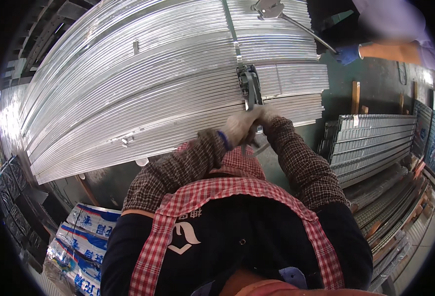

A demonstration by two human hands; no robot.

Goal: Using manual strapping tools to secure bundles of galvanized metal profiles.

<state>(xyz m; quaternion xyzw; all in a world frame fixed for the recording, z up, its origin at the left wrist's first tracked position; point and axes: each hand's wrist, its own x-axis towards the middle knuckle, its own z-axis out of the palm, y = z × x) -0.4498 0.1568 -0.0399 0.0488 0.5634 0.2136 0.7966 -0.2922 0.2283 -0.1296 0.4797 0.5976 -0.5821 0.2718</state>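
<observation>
Both my hands are gloved and come together at the near side of a wide stack of silvery metal strips [143, 93]. A dark metal strapping tensioner [249, 81] sits on the stack, in line with a flat strap [230, 24] that runs across it. My left hand [238, 129] is closed, just below the tensioner's handle; exactly what its fingers grip is hidden. My right hand [268, 115] closes around the tensioner's lower handle end. A loose strap end [261, 149] hangs beneath my hands.
At the far right, another person's blue-gloved hand [348, 54] holds a long-handled metal tool [304, 28] over the stack. Ribbed metal panels [373, 140] stand at the right, with bundled long strips [392, 212] nearer. Blue-and-white wrapped packs [82, 246] lie at lower left.
</observation>
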